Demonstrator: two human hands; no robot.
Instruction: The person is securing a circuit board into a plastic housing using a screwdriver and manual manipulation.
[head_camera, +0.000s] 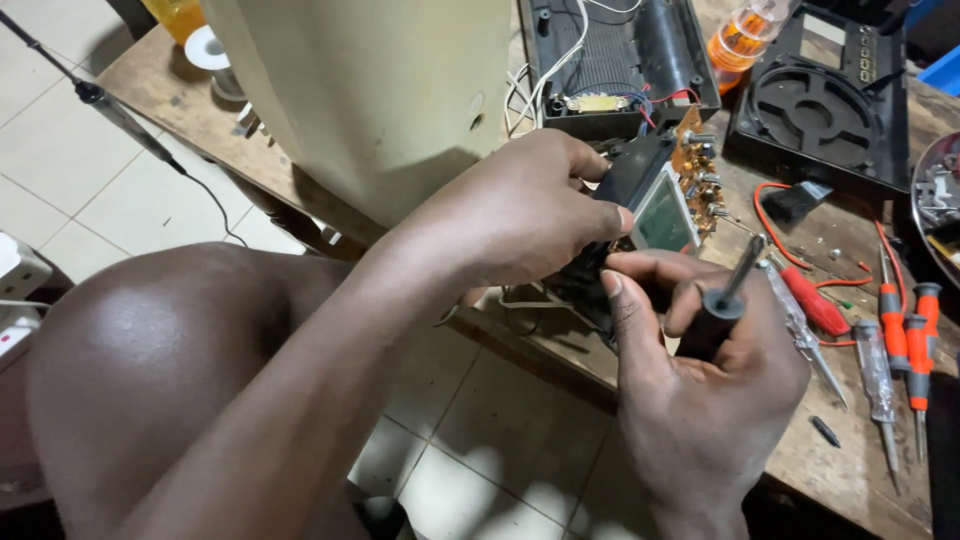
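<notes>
At a wooden workbench (800, 460), the left hand (520, 215) grips a black display module (650, 200), fingers curled; the right hand (700, 380) closes around a black-handled screwdriver (722, 305); orange screwdrivers (905, 340) lie nearby.

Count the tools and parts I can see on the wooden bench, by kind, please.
Screwdrivers lying on the bench: 5 (one at)
Black-handled screwdriver in the right hand: 1
Black plastic casings: 2 ()
Circuit board with display, held by the left hand: 1
Total: 9
</notes>
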